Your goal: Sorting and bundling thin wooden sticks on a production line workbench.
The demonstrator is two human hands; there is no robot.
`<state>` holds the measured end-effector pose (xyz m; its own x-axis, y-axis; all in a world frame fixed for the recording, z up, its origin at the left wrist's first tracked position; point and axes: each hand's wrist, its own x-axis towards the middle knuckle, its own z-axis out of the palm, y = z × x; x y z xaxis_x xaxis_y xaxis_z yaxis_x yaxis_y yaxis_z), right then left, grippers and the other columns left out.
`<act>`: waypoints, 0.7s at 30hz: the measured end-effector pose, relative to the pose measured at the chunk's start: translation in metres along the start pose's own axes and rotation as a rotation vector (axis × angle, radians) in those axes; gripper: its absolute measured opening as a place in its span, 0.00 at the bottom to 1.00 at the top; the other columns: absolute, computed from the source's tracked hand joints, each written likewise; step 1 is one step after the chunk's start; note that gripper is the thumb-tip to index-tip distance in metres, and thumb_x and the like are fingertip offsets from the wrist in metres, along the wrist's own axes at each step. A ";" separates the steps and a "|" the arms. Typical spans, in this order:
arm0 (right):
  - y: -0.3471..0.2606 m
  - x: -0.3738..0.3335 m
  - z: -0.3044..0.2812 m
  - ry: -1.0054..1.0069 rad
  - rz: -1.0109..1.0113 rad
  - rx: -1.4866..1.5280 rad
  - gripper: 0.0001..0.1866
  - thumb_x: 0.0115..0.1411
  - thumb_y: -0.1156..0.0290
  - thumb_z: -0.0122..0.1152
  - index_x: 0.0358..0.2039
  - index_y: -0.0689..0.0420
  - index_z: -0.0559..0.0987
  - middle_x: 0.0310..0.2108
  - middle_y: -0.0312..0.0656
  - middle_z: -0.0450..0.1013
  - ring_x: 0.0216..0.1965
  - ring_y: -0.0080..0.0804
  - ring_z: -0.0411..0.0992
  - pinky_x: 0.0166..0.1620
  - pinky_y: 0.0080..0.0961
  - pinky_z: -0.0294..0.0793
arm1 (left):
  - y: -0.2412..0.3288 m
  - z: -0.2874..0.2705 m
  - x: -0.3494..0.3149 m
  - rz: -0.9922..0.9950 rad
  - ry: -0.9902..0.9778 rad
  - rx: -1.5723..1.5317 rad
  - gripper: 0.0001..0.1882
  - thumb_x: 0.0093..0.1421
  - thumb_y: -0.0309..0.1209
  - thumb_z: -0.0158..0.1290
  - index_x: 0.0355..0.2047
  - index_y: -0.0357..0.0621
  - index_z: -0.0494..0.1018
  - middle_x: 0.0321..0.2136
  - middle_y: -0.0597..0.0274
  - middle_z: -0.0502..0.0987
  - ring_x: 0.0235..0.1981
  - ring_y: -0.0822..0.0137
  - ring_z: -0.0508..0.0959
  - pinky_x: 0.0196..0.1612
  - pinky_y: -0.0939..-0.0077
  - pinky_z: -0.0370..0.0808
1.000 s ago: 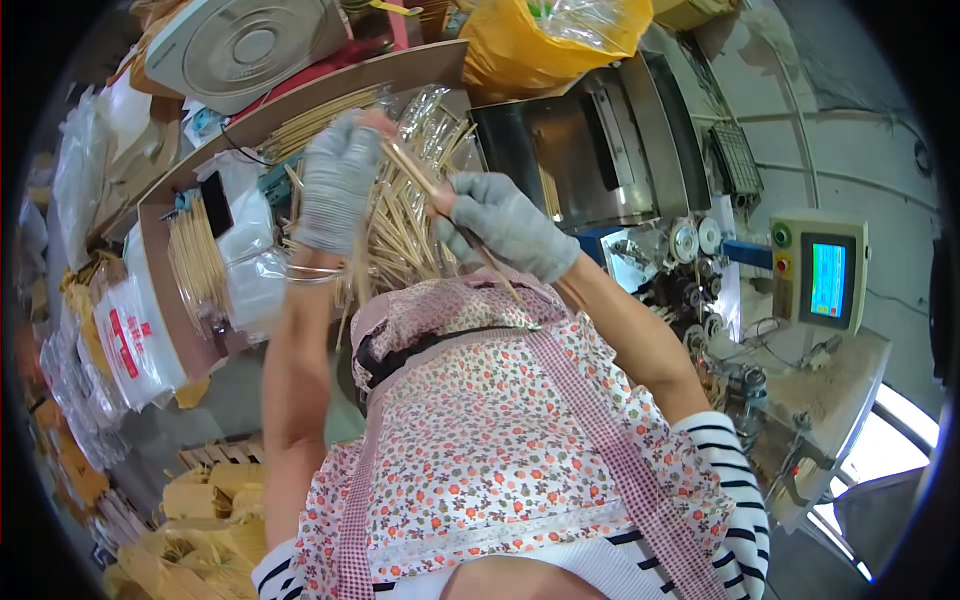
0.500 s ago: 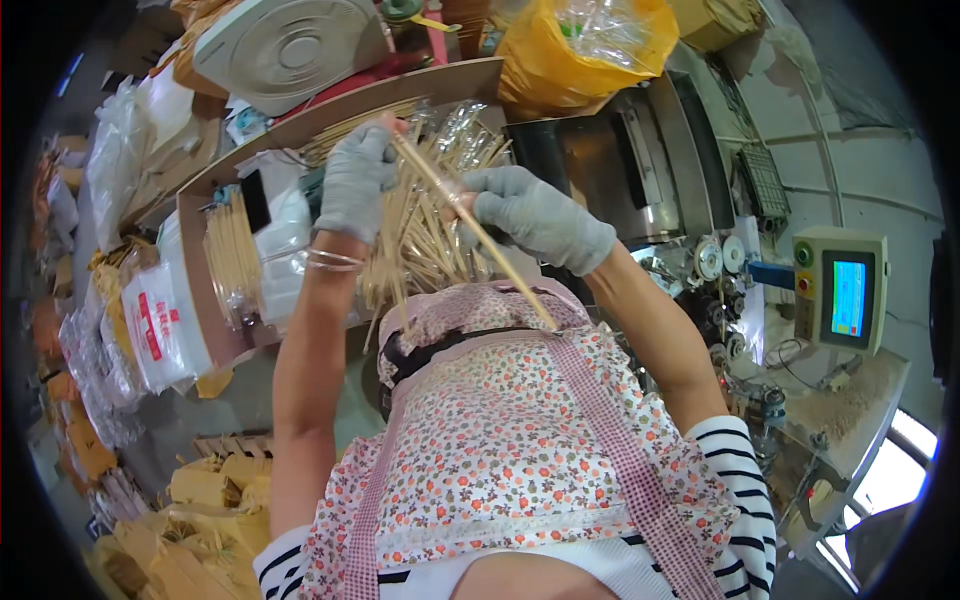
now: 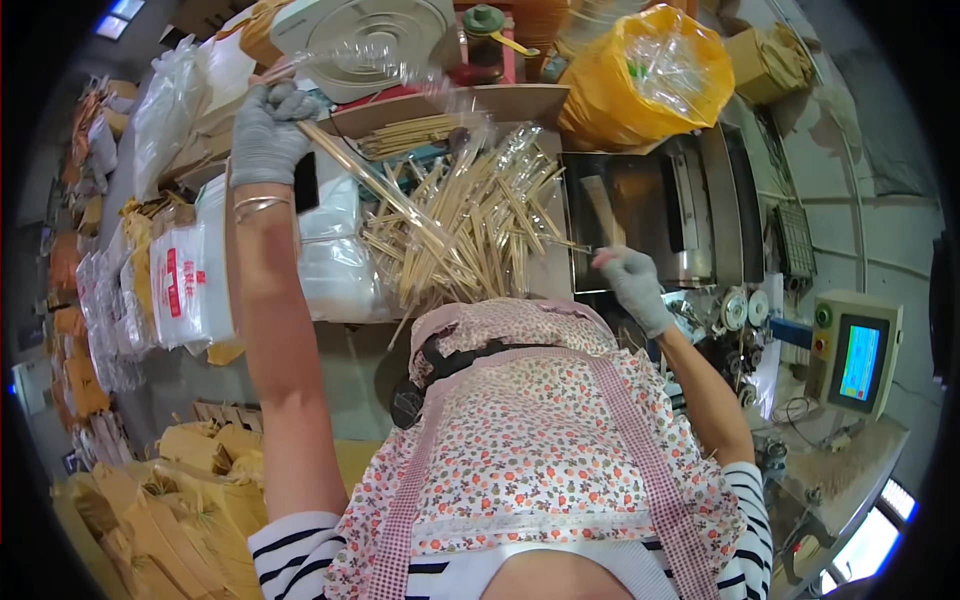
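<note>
My gloved left hand (image 3: 270,135) is raised at the left over the wide cardboard box (image 3: 545,100), closed round the end of pale wooden chopsticks (image 3: 375,185). These slant down to the right over the pile in clear film. A twisted strip of clear plastic film (image 3: 385,62) trails rightward from near that hand, blurred. My gloved right hand (image 3: 637,292) is at the box's right side by the dark metal machine, its fingers pinched together. Whether they hold anything is unclear. Between my arms lies a loose heap of chopsticks (image 3: 480,225), many in clear wrappers.
A black phone (image 3: 306,182) and stacked clear plastic bags (image 3: 340,250) lie at the box's left. Behind it stand a white plastic lid-like piece (image 3: 370,40) and a yellow bag (image 3: 645,75). A control screen (image 3: 860,358) is at the right, beside machine rollers (image 3: 735,310).
My hands, earlier close together on one thin stick bundle, have moved apart. The left went left with chopsticks in it; the right moved right and down. The film strip now shows in the air.
</note>
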<state>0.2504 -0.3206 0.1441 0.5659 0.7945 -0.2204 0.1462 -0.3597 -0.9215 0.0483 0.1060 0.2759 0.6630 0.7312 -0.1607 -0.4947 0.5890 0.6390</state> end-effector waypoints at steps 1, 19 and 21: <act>-0.008 -0.001 0.000 0.017 0.030 0.213 0.15 0.61 0.61 0.52 0.32 0.62 0.77 0.28 0.34 0.73 0.32 0.22 0.69 0.41 0.19 0.67 | -0.007 0.008 -0.005 0.003 0.002 0.001 0.17 0.65 0.42 0.38 0.23 0.46 0.62 0.14 0.73 0.55 0.13 0.78 0.54 0.25 0.81 0.57; -0.097 0.016 0.037 -0.433 0.202 0.716 0.15 0.60 0.56 0.52 0.30 0.56 0.74 0.14 0.26 0.60 0.13 0.12 0.51 0.18 0.13 0.47 | -0.093 0.051 -0.078 -0.083 -0.149 0.416 0.16 0.62 0.32 0.46 0.48 0.38 0.67 0.38 0.59 0.74 0.37 0.71 0.74 0.42 0.77 0.72; -0.096 0.007 0.041 -0.449 0.286 0.774 0.17 0.60 0.54 0.51 0.31 0.57 0.74 0.13 0.27 0.60 0.13 0.14 0.51 0.18 0.13 0.48 | -0.108 0.044 -0.076 -0.101 -0.099 0.393 0.13 0.61 0.31 0.49 0.45 0.40 0.70 0.35 0.62 0.76 0.35 0.75 0.75 0.40 0.82 0.72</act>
<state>0.2069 -0.2607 0.2183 0.1075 0.8986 -0.4254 -0.6221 -0.2730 -0.7338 0.0761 -0.0281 0.2520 0.7577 0.6285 -0.1760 -0.1850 0.4654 0.8655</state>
